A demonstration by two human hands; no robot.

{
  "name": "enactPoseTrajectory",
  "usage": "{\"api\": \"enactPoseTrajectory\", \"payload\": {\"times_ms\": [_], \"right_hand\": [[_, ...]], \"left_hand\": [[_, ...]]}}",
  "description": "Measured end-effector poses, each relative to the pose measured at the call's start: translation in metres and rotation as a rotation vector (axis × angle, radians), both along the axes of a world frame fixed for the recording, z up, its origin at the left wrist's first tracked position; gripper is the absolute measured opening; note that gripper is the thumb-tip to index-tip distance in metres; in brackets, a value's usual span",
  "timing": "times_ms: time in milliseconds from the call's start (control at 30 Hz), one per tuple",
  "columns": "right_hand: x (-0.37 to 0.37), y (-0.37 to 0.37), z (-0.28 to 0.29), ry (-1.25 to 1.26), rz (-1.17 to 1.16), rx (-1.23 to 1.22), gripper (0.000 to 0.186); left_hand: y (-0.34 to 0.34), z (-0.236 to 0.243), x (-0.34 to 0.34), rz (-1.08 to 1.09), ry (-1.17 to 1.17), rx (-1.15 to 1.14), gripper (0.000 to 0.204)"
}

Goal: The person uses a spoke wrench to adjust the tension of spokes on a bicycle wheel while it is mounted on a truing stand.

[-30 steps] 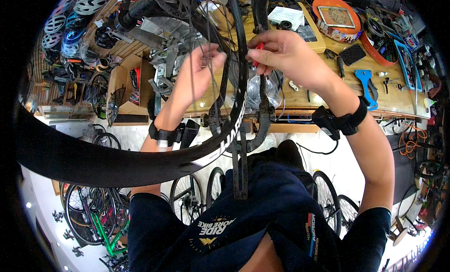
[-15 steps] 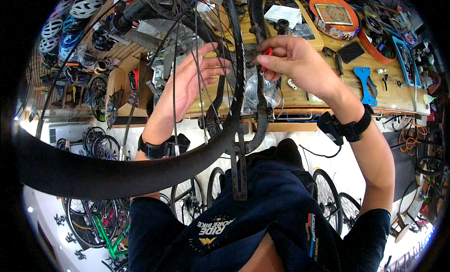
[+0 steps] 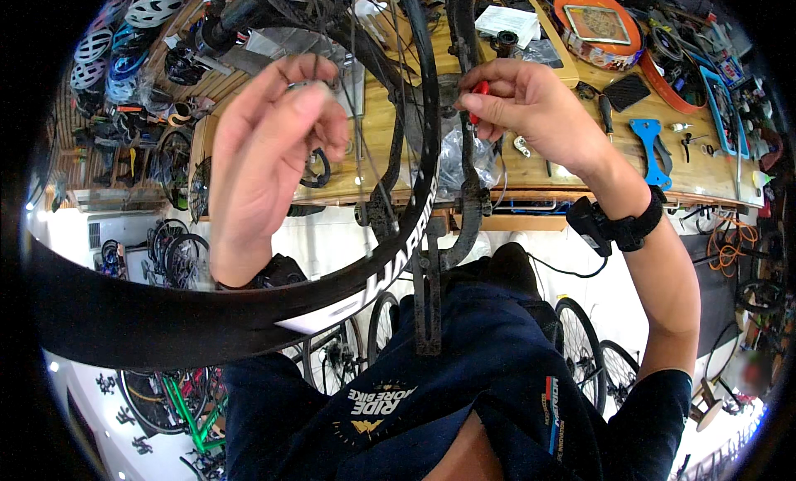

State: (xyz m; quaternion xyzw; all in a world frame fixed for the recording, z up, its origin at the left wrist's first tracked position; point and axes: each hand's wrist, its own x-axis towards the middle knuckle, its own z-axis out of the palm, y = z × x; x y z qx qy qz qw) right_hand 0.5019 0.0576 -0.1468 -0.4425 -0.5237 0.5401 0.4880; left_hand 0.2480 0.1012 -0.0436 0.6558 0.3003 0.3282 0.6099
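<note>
A black bicycle wheel [image 3: 207, 323] with white lettering on its rim stands in a dark metal truing stand [image 3: 427, 315]. My left hand [image 3: 261, 157] is raised beside the spokes at the wheel's left part, its fingers curled but apart and partly blurred; I see nothing held in it. To the right of the rim, my right hand [image 3: 531, 108] pinches a small red tool [image 3: 478, 99] between thumb and fingers, close to the stand's right arm. The tool's working end is mostly hidden. A clear plastic bag [image 3: 461, 167] lies behind the stand's arm.
The wooden workbench [image 3: 539, 176] bears a blue tool [image 3: 650, 153], a screwdriver [image 3: 604, 116], a round orange tin [image 3: 593, 25] and white papers [image 3: 507, 25]. Helmets [image 3: 153, 8] hang at the far left. Bicycles, one with a green frame [image 3: 184, 410], stand on the floor.
The wheel has turned, bringing white lettering onto the near part of the rim. My left hand has moved left and its fingers have curled. My right hand keeps the red tool almost in place.
</note>
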Motion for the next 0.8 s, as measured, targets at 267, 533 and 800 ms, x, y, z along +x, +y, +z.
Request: {"api": "enactPoseTrajectory", "payload": {"times_ms": [267, 533, 800], "right_hand": [[0.000, -0.001, -0.002, 0.012, 0.001, 0.000, 0.029], [0.001, -0.003, -0.003, -0.014, -0.003, -0.011, 0.030], [-0.001, -0.003, -0.005, -0.009, 0.000, -0.011, 0.029]], "left_hand": [[0.003, 0.003, -0.001, -0.030, 0.010, 0.027, 0.035], [0.007, -0.032, 0.001, -0.015, 0.130, 0.025, 0.036], [0.005, -0.024, -0.001, -0.031, 0.090, 0.013, 0.036]]}}
